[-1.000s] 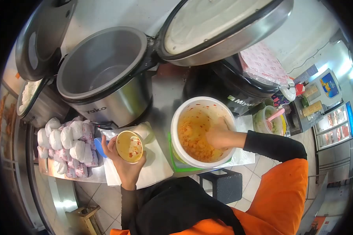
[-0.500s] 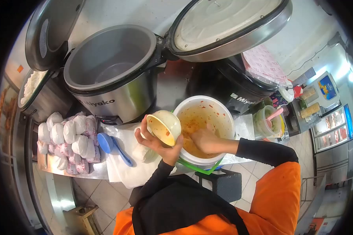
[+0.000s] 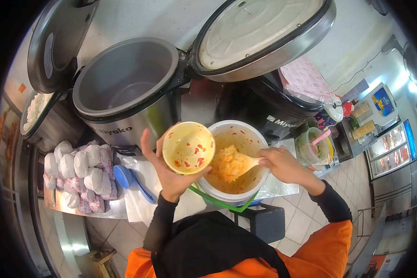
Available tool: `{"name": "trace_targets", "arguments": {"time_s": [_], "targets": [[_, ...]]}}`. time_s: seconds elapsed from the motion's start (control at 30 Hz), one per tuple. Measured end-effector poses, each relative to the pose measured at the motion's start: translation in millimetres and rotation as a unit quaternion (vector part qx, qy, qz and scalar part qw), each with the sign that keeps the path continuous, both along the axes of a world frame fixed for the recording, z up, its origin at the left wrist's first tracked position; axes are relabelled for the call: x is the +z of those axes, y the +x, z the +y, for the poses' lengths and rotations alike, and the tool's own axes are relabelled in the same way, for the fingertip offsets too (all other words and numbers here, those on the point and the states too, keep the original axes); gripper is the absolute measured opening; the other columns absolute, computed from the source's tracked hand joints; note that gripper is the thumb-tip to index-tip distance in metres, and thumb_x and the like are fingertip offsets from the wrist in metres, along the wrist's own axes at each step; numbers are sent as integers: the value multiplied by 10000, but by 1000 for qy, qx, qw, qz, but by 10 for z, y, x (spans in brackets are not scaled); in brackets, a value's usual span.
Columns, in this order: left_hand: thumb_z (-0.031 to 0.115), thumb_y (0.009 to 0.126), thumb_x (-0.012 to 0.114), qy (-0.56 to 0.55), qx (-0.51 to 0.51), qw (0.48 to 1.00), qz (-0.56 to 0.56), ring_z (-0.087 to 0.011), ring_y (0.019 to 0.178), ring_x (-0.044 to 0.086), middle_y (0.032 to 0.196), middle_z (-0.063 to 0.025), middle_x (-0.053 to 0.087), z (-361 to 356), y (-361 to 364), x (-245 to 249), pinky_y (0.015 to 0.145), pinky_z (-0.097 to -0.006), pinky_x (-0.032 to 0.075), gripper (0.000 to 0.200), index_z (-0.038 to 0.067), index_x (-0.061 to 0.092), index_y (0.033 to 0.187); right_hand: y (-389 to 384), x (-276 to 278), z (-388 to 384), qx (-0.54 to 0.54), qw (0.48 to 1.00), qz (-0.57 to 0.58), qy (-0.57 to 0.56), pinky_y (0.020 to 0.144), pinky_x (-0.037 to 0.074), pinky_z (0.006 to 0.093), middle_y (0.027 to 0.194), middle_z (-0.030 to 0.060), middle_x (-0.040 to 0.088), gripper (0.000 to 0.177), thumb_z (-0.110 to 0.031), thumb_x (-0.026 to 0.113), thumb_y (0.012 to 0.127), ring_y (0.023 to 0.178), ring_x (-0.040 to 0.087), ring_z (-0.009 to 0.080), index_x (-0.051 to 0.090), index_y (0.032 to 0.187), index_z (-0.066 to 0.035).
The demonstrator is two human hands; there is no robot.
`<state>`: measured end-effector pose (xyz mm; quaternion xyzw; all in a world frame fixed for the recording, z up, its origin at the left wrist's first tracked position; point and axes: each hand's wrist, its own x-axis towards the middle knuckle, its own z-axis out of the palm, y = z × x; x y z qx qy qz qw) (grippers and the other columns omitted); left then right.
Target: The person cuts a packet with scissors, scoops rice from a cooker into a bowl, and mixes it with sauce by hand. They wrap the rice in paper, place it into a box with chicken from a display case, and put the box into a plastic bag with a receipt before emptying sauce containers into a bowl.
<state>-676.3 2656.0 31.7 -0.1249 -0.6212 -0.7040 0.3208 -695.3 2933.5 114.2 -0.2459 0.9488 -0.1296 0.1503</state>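
Observation:
My left hand (image 3: pixel 173 178) is wrapped round a small pale-yellow bowl (image 3: pixel 188 147), tilted so its inside faces me; red bits cling to its wall and bottom. In my right hand (image 3: pixel 282 166) is a pale rice paddle (image 3: pixel 250 162) heaped with orange-tinted rice (image 3: pixel 230 163). The loaded paddle hangs over a white bucket (image 3: pixel 265 185) with red and orange bits on its inner wall. The bowl is just left of the rice, overlapping the bucket's left rim in view. The bucket's green handle (image 3: pixel 240 208) hangs down at the front.
Behind stand an open Miyako rice cooker (image 3: pixel 125 76) and a black Miyako cooker (image 3: pixel 264 104). At left are stacked wrapped packets (image 3: pixel 81 169) and a blue scoop (image 3: pixel 125 177) on white paper (image 3: pixel 139 199). A container with a pink spoon (image 3: pixel 312 143) stands right; a dark stool (image 3: pixel 266 222) is below.
My right hand has come up out of the bucket, lifting a paddle heaped with rice into view. My left hand has turned the bowl to face me and shifted slightly left.

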Motion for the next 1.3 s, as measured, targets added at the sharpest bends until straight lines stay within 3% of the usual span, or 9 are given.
{"name": "trace_targets", "arguments": {"time_s": [0.17,0.27,0.43,0.67,0.73,0.87,0.97,1.13,1.3], "targets": [[286,518,864,-352,80,931,-60,-291,1069,518,1234,-67,531,31,23,412,1045,-558,270,1060,106,325,1413,198,482,78,-94,995,24,13,844,372,432,946,152,634,198,-169,485,938,959,574,329,596,1017,-26],[311,516,873,-470,65,873,-108,-275,1062,559,1126,-67,619,233,2,485,1045,-570,271,1184,92,202,1466,298,653,68,-101,988,112,14,803,371,428,915,145,625,160,-137,496,927,902,574,325,594,990,-26],[368,522,863,-417,2,901,-118,-286,1087,581,1084,-76,648,512,-86,403,1025,-648,239,1251,155,104,1494,399,598,-241,10,927,351,133,718,351,358,789,84,545,145,-65,576,748,796,542,240,586,890,-38],[268,544,872,-346,-13,923,-167,-278,1125,579,1102,-120,636,412,-84,351,1034,-602,302,1295,127,5,1495,386,725,-402,-1,892,413,184,702,343,333,758,53,520,129,-83,581,705,768,524,188,568,831,-57],[263,559,871,-175,-43,975,-130,-310,1105,568,1129,-109,621,350,-126,258,1049,-598,249,1281,82,11,1491,236,670,-379,-40,898,376,227,697,384,336,745,64,571,115,-94,581,714,758,573,197,604,816,-45],[149,572,887,-89,-28,991,-99,-292,1093,587,1155,-217,562,374,-229,159,989,-389,451,1338,117,-88,1487,-201,9,-738,47,931,-5,363,703,460,348,918,74,705,122,-121,616,806,819,669,232,705,886,-98],[152,569,896,-71,-26,994,-79,-292,1119,567,1218,-230,513,396,-295,75,1002,-389,442,1362,130,-112,1485,-492,-853,-919,61,887,17,456,768,451,364,999,49,703,146,-131,623,831,957,653,228,720,940,-132],[140,558,901,-69,-8,995,-74,-291,1151,545,1246,-228,491,380,-355,59,1019,-390,429,1378,137,-120,1483,-661,-1057,-901,35,977,-7,209,934,404,452,1041,96,680,196,-135,533,885,1204,533,252,692,979,-69],[128,547,904,-94,2,995,-44,-281,1131,543,1222,-205,505,442,-322,86,1021,-389,403,1370,102,-98,1482,-401,-1327,-772,1,990,-144,8,987,365,555,1009,181,662,244,-115,475,893,1130,557,337,635,999,35]]}}
